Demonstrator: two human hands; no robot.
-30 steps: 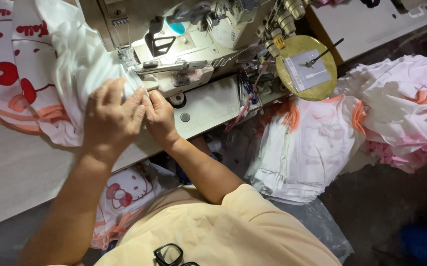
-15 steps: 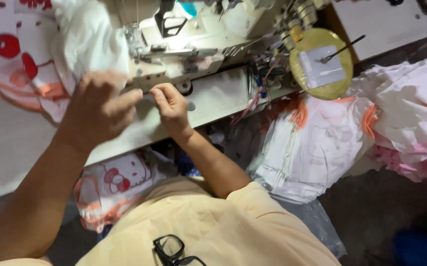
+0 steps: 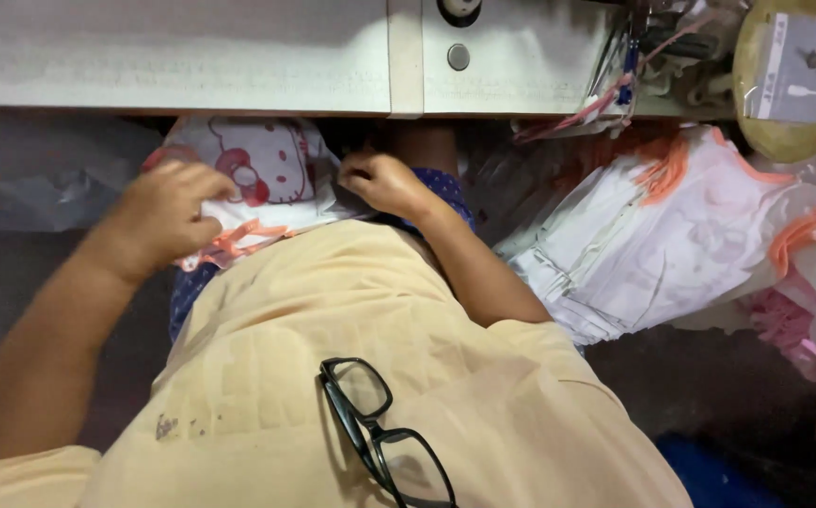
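Printed fabric piece [image 3: 267,179] gripped in lap, below sewing table edge [image 3: 238,80].
Left hand [image 3: 168,212] fingers curled on its orange trim, right hand [image 3: 384,181] pinched on its edge; nothing is under the machine, stacked pieces [image 3: 662,235] unsewn beside.

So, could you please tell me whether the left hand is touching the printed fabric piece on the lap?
Touching. The head view shows the left hand resting on the printed fabric piece, fingers curled over its orange-trimmed edge.
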